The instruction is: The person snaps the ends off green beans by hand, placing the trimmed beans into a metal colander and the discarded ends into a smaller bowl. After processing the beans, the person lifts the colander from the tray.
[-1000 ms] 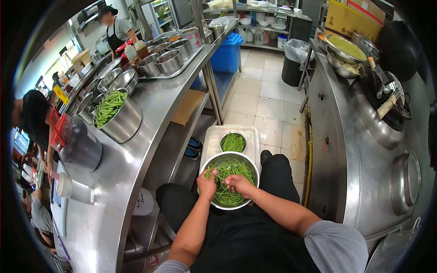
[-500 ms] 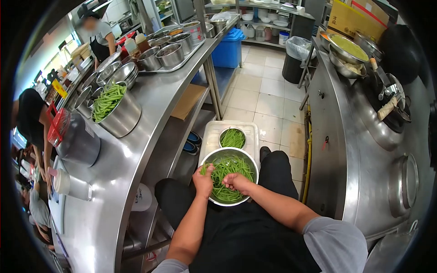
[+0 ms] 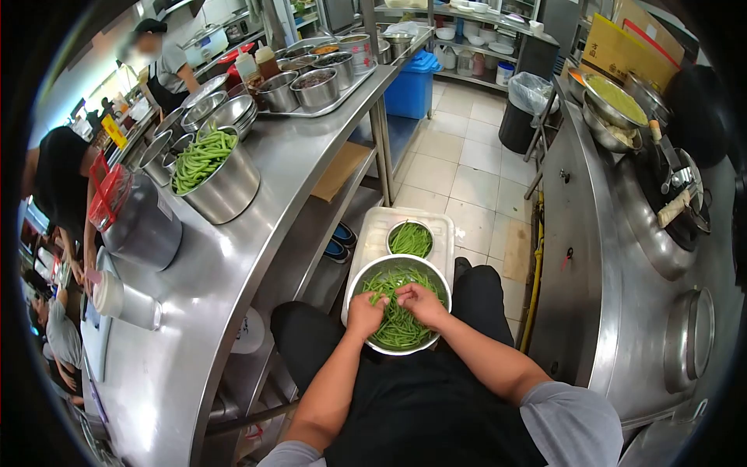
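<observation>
A steel bowl [image 3: 434, 274] full of green beans [image 3: 401, 331] rests on my lap between my knees. My left hand [image 3: 364, 315] and my right hand [image 3: 420, 301] are both down in the beans, fingers pinched together on one green bean [image 3: 391, 299] between them. Just beyond the bowl, a smaller steel bowl of green beans [image 3: 410, 239] sits on a white tray [image 3: 375, 233] on the floor.
A long steel counter [image 3: 257, 226] runs along my left, carrying a big pot of green beans [image 3: 212, 175], a dark steel canister [image 3: 140, 229] and several steel containers [image 3: 311, 82]. A steel cooking station [image 3: 622, 257] stands on my right. Other people work beyond the counter at far left.
My view has shifted slightly. My hands have come closer together over the middle of the bowl, both now pinching a bean.
</observation>
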`<state>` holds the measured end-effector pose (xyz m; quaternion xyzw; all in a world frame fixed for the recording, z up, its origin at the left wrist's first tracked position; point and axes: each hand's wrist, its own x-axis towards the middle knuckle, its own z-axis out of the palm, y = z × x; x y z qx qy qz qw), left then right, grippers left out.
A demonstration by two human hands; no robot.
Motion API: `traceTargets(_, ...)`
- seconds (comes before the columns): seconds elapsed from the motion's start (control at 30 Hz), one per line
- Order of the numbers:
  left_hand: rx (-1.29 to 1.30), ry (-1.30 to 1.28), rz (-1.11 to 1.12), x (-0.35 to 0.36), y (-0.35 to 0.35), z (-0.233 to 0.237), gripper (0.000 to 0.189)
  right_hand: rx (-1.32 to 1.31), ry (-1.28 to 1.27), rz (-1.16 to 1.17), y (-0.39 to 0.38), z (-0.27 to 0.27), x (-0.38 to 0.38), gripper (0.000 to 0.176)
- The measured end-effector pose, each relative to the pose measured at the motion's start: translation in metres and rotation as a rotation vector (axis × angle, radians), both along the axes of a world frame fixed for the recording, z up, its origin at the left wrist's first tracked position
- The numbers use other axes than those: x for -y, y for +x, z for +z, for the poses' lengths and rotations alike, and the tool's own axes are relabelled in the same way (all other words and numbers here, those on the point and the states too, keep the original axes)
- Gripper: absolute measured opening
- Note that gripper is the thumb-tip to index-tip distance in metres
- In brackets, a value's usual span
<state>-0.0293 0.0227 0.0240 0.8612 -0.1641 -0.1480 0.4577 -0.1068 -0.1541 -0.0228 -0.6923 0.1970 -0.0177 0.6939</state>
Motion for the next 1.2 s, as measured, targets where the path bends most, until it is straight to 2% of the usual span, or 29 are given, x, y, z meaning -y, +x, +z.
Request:
traceTargets(0.07,0.014,-0.005,-0.101,0.002,0.0,-0.003,0.025,0.001,-0.032,0.071,-0.008,0.012,0.01,0.015)
traceTargets(0.17,0.003,0.021,-0.2,0.005,-0.002,-0.009,0.026,-0.027,-0.152,0.148,-0.021,0.0,0.028,0.012)
traceTargets(0.2,0.015,0.088,-0.251,0.008,0.001,-0.01,0.028,-0.054,-0.102,0.125,-0.023,-0.001,0.029,0.01)
traceTargets(0.3,0.088,0.156,-0.253,0.014,-0.003,-0.009,0.028,0.039,-0.065,0.037,-0.013,-0.011,0.026,0.008)
traceTargets(0.33,0.073,0.17,-0.242,0.016,-0.002,-0.007,0.022,0.047,-0.112,0.056,-0.009,-0.014,0.026,0.006)
traceTargets(0.43,0.086,0.179,-0.233,0.017,-0.001,-0.004,0.027,0.027,-0.173,0.07,-0.005,-0.024,0.026,0.005)
traceTargets(0.57,0.124,0.197,-0.228,0.014,-0.002,0.0,0.026,0.055,-0.109,0.007,-0.008,-0.038,0.026,0.003)
traceTargets(0.63,0.124,0.169,-0.233,0.013,-0.004,0.003,0.025,0.116,-0.021,-0.006,-0.007,-0.034,0.025,0.003)
traceTargets(0.77,0.111,0.165,-0.249,0.014,-0.004,0.003,0.026,0.028,-0.101,0.067,-0.01,-0.015,0.021,0.004)
traceTargets(0.87,0.133,0.128,-0.267,0.013,-0.005,-0.002,0.028,0.072,-0.042,0.033,-0.01,-0.017,0.02,0.004)
traceTargets(0.93,0.123,0.105,-0.285,0.012,-0.004,-0.007,0.029,0.044,0.168,0.072,-0.01,-0.014,0.025,0.003)
traceTargets(0.97,0.112,0.083,-0.303,0.011,-0.003,-0.009,0.03,0.044,0.168,0.071,-0.011,-0.013,0.027,0.003)
traceTargets(1.03,0.087,0.055,-0.308,0.01,-0.003,-0.006,0.029,0.021,0.45,0.119,-0.012,-0.011,0.029,0.005)
traceTargets(1.07,0.063,0.026,-0.314,0.01,-0.003,-0.004,0.028,0.022,0.45,0.118,-0.013,-0.01,0.029,0.005)
traceTargets(1.13,0.043,0.024,-0.328,0.011,-0.005,0.006,0.027,0.0,0.611,0.142,-0.014,-0.012,0.031,0.006)
traceTargets(1.2,0.024,0.021,-0.341,0.011,-0.005,0.004,0.025,-0.017,0.621,0.184,-0.013,-0.015,0.032,0.007)
